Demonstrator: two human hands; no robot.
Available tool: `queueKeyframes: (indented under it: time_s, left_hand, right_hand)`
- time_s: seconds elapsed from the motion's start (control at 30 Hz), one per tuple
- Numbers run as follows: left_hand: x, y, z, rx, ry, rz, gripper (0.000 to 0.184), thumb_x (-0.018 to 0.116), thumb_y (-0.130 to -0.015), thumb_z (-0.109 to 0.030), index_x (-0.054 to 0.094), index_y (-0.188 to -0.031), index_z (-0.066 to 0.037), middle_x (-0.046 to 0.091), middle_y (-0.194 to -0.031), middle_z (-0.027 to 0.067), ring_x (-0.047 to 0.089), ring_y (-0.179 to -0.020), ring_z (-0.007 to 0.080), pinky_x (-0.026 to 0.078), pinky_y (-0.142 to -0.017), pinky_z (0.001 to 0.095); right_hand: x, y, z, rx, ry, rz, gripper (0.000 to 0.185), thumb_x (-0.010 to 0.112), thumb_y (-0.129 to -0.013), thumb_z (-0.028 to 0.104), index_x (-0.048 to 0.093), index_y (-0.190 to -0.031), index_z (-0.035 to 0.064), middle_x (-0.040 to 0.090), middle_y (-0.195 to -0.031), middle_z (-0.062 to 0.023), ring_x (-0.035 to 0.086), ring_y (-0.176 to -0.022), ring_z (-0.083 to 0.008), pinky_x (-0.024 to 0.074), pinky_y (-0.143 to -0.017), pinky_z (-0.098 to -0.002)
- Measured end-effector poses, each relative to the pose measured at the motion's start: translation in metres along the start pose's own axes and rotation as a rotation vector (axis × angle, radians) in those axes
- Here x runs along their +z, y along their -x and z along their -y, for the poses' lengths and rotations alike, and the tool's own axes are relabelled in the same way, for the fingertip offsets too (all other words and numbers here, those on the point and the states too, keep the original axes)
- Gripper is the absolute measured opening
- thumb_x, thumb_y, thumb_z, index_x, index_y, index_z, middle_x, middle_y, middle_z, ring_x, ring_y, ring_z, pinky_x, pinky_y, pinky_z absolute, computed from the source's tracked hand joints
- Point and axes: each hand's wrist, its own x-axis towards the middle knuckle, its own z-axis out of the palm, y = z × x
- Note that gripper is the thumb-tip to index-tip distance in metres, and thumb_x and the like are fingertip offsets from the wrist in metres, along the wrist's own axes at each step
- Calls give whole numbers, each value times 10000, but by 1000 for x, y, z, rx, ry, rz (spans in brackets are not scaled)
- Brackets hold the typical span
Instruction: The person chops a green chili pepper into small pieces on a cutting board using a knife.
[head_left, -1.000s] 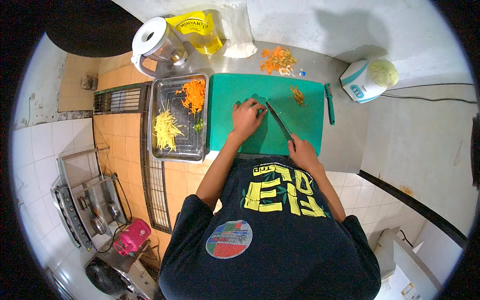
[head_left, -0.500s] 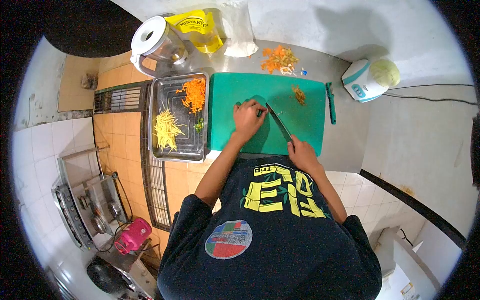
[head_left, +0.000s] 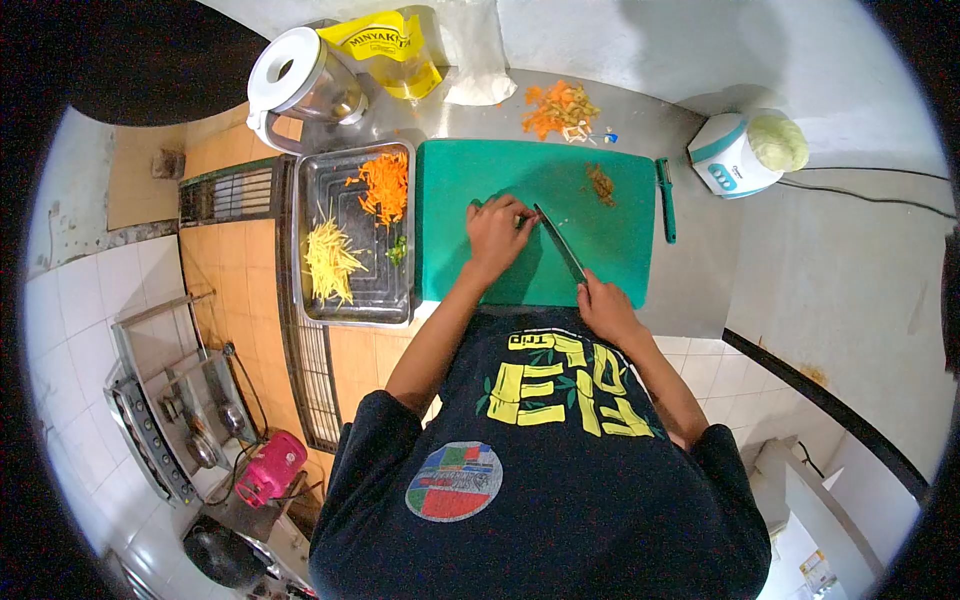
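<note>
On the green cutting board [head_left: 480,168], my left hand [head_left: 495,238] has its fingers curled and pressed down over a small piece that I cannot make out. My right hand [head_left: 606,305] is closed round the handle of a knife [head_left: 562,245]. The blade lies slanted, its tip beside my left fingertips. A small heap of brown bits [head_left: 600,184] sits on the board's upper right. Left of the board, a metal tray [head_left: 372,312] holds orange shreds [head_left: 385,188], pale yellow strips [head_left: 332,262] and a few green slices [head_left: 397,251].
Behind the board are peelings [head_left: 562,108], a yellow pouch [head_left: 385,45] and a blender jug [head_left: 300,80]. A green-handled peeler [head_left: 666,202] lies to the right, near a white blender base [head_left: 722,158] with a pale green round vegetable [head_left: 778,142]. A pink gas cylinder [head_left: 273,468] stands lower left.
The view has shifted slightly. Both hands keep nearly the same places on the board, the knife tip still close to my left fingertips.
</note>
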Motion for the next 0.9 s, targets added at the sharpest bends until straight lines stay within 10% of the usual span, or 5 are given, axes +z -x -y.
queueKeyframes:
  time_s: [0.9]
  left_hand:
    - [6, 0, 4, -3, -21, 23, 122, 774, -815, -315, 788, -795, -195, 700, -866, -10, 649, -852, 207, 375, -784, 415]
  right_hand:
    - [-15, 15, 6, 18, 11, -4, 372, 509, -996, 269, 573, -1255, 10, 675, -861, -304, 656, -792, -493, 512, -744, -600]
